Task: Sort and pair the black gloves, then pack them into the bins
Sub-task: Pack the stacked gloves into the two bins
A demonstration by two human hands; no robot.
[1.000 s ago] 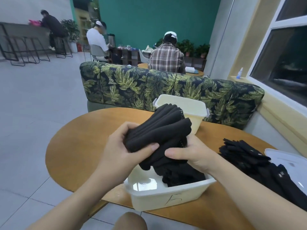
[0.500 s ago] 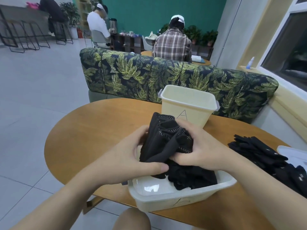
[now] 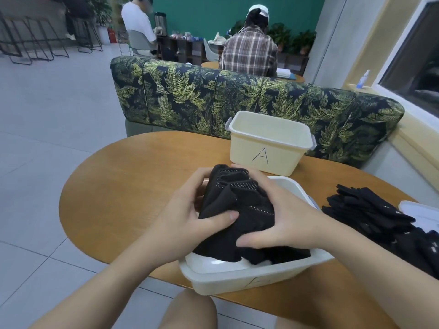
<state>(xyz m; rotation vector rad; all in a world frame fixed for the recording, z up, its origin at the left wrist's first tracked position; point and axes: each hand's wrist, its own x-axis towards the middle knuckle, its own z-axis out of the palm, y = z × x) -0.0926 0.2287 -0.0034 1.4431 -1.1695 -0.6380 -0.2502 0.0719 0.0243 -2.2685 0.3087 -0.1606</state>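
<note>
Black, dot-gripped glove bundle (image 3: pixel 237 205), folded, long axis running away from viewer, clamped between left hand (image 3: pixel 183 217) and right hand (image 3: pixel 282 219), fingers curled round it, over near bin (image 3: pixel 237 279).

Cream bin (image 3: pixel 270 148), far side of the table: handwritten black capital "A" on its front wall. White bin (image 3: pixel 237 279), near edge of the table: a handwritten mark on its front wall, only partly in view, not readable.

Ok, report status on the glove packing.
Left hand and right hand gripping glove bundle over near white bin. Bin A looks empty. Loose gloves wait right.
</note>
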